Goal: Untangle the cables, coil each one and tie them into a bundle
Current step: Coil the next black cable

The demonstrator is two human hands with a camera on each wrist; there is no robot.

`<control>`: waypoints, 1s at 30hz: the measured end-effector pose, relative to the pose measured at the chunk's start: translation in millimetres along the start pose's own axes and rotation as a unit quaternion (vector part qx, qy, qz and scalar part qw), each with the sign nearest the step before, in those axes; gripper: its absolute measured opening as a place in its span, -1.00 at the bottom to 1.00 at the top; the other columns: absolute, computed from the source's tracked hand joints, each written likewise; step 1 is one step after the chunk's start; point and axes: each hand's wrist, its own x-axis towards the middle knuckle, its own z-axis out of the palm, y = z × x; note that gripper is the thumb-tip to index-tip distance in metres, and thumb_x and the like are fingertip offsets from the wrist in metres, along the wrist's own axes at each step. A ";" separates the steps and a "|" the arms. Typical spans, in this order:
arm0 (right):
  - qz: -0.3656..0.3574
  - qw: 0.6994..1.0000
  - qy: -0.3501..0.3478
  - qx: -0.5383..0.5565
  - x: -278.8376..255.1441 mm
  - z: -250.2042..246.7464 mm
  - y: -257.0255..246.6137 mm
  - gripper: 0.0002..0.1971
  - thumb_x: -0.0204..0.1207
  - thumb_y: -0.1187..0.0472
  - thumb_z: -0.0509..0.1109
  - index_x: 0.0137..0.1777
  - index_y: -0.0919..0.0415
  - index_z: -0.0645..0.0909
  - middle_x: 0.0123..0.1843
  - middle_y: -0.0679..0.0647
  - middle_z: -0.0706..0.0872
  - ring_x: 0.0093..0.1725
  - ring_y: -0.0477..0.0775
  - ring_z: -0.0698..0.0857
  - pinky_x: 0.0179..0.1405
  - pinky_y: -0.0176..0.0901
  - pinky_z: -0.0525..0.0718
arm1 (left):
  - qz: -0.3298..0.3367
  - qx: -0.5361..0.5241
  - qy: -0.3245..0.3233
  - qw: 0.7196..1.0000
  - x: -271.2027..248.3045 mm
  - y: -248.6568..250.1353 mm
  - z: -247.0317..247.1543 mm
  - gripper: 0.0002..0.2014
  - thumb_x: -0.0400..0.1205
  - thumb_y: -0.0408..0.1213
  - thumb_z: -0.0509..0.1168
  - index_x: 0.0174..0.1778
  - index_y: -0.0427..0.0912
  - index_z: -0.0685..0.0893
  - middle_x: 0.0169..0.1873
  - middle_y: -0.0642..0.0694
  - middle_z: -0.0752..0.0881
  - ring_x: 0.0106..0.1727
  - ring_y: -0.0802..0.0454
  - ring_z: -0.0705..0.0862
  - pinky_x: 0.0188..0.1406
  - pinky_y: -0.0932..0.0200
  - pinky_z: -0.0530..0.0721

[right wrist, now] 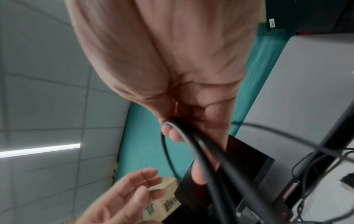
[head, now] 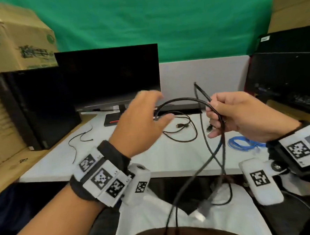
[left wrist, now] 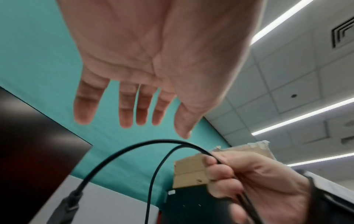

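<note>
My right hand point(head: 228, 113) grips several strands of a thick black cable point(head: 184, 99), raised above the white desk point(head: 117, 159). One loop arches left from the fist, other strands hang down to my lap, where a plug point(head: 201, 212) dangles. In the right wrist view the fingers point(right wrist: 172, 133) curl round the black cable point(right wrist: 203, 159). My left hand point(head: 141, 121) hovers to the left of the loop with straight spread fingers point(left wrist: 124, 109), holding nothing; the left wrist view shows the cable point(left wrist: 134, 148) below its empty palm. A thinner black cable point(head: 184, 132) lies looped on the desk.
A coiled blue cable point(head: 243, 144) lies at the desk's right. A thin black wire point(head: 79, 140) lies at the left. A dark monitor point(head: 108, 76) stands behind, a black computer tower point(head: 32, 110) and cardboard boxes point(head: 15, 38) at left, black equipment point(head: 284, 76) at right.
</note>
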 end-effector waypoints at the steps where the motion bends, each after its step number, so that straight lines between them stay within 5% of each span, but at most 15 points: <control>1: 0.001 1.000 -0.020 0.016 -1.2 -2.3 -2.5 -0.75 0.76 0.21 0.18 -0.17 0.24 0.53 -0.35 0.08 0.48 -0.42 -0.01 0.45 -0.28 0.08 0.80 | -0.034 -0.004 -0.005 0.999 2.2 -6.8 -5.7 -0.40 0.62 0.15 0.32 0.53 0.00 0.42 0.43 0.01 0.50 0.40 0.08 0.52 0.34 0.11 0.49; 3: -0.002 0.997 -0.051 0.053 -3.3 -3.6 -5.5 -0.78 0.69 0.16 0.21 -0.16 0.23 0.55 -0.34 0.08 0.44 -0.41 -0.01 0.38 -0.32 0.05 0.80 | -0.087 -0.037 -0.086 0.992 2.1 -17.3 -8.2 -0.49 0.66 0.09 0.32 0.49 -0.01 0.47 0.42 0.03 0.58 0.39 0.11 0.57 0.29 0.12 0.57; 5: -0.005 0.996 -0.049 0.078 -3.6 0.1 -6.4 -0.79 0.65 0.14 0.22 -0.14 0.25 0.54 -0.34 0.07 0.42 -0.41 -0.01 0.35 -0.36 0.01 0.80 | -0.100 -0.121 -0.168 0.973 -2.1 -20.7 -5.8 -0.69 0.75 0.05 0.19 0.04 -0.11 0.69 -0.13 0.01 0.81 -0.07 0.01 0.78 -0.12 -0.01 0.74; 7: 0.000 0.999 0.009 0.045 -2.8 4.2 -4.7 -0.77 0.73 0.18 0.20 -0.10 0.27 0.56 -0.35 0.07 0.46 -0.40 0.01 0.41 -0.34 0.02 0.83 | -0.124 -0.218 -0.200 0.947 -8.2 -17.1 -3.8 -0.54 0.79 0.08 0.10 -0.32 -0.13 0.58 -0.60 0.03 0.51 -0.56 -0.05 0.62 -0.43 0.05 0.68; 10: -0.011 0.982 0.105 -0.156 -4.4 6.3 -1.8 -0.80 0.77 0.16 0.19 0.14 0.22 0.63 -0.14 0.06 0.71 -0.23 0.11 0.69 -0.24 0.00 0.80 | -0.137 -0.272 -0.162 0.939 -10.1 -7.5 -6.4 -0.49 0.75 0.21 0.09 -0.44 -0.02 0.43 -0.61 0.07 0.31 -0.64 0.06 0.24 -0.64 0.14 0.48; 13: -0.073 0.941 0.079 -0.320 -10.3 5.2 -3.0 -0.75 0.73 0.04 0.21 0.32 -0.02 0.60 0.07 -0.10 0.77 -0.01 -0.14 0.75 -0.06 -0.18 0.75 | -0.142 -0.335 -0.124 0.923 -6.8 3.5 -15.3 -0.48 0.74 0.24 0.06 -0.43 -0.02 0.37 -0.57 0.03 0.26 -0.59 0.03 0.14 -0.60 0.19 0.30; 16: -0.126 0.955 0.055 -0.263 -12.2 11.4 -6.9 -0.80 0.76 0.19 0.19 0.22 0.07 0.64 -0.17 0.07 0.78 -0.21 0.03 0.76 -0.21 -0.24 0.69 | -0.134 -0.423 -0.133 0.886 -4.6 12.2 -25.3 -0.50 0.76 0.23 0.02 -0.38 -0.03 0.38 -0.56 0.02 0.24 -0.62 0.01 0.12 -0.57 0.15 0.41; 18: -0.141 0.968 0.070 -0.196 -10.7 15.3 -5.5 -0.75 0.78 0.29 0.14 0.20 0.14 0.66 -0.36 0.26 0.52 -0.48 0.25 0.53 -0.45 -0.11 0.70 | -0.127 -0.489 -0.152 0.849 -4.0 14.0 -26.3 -0.55 0.76 0.13 0.04 -0.30 -0.11 0.47 -0.56 -0.01 0.31 -0.66 0.02 0.22 -0.50 0.06 0.58; 21: -0.165 0.958 0.146 -0.181 -6.1 12.7 -1.1 -0.71 0.78 0.31 0.15 0.25 0.14 0.70 -0.40 0.18 0.31 -0.52 0.10 0.26 -0.67 -0.22 0.46 | -0.138 -0.527 -0.181 0.819 -7.8 17.5 -22.2 -0.69 0.81 -0.16 0.06 -0.07 -0.27 0.59 -0.50 -0.10 0.48 -0.65 0.02 0.38 -0.50 0.05 0.63; 24: -0.212 0.924 0.208 -0.243 -2.9 9.6 5.2 -0.70 0.75 0.33 0.20 0.27 0.11 0.74 -0.38 -0.04 0.54 -0.51 -0.13 0.35 -0.54 -0.43 0.41 | -0.179 -0.528 -0.231 0.797 -13.3 24.4 -16.1 -0.69 0.79 -0.12 0.10 -0.17 -0.17 0.59 -0.50 -0.08 0.43 -0.68 0.11 0.22 -0.61 0.28 0.35; 27: -0.228 0.878 0.214 -0.362 -2.9 13.4 13.4 -0.64 0.73 0.35 0.23 0.34 0.01 0.72 -0.21 -0.35 0.60 -0.24 -0.28 0.57 -0.08 -0.36 0.54 | -0.163 -0.507 -0.231 0.815 -16.0 36.0 -12.1 -0.53 0.74 0.13 0.13 -0.42 -0.06 0.39 -0.55 -0.03 0.36 -0.63 0.10 0.09 -0.60 0.32 0.16; 30: -0.197 0.847 0.156 -0.469 -2.1 27.0 22.6 -0.46 0.67 0.41 0.18 0.49 -0.18 0.57 -0.08 -0.06 0.73 -0.05 0.09 0.68 -0.02 -0.04 0.64 | -0.121 -0.491 -0.183 0.843 -16.7 48.8 -9.6 -0.47 0.74 0.15 0.15 -0.51 -0.05 0.39 -0.58 -0.06 0.44 -0.63 0.05 0.11 -0.58 0.28 0.13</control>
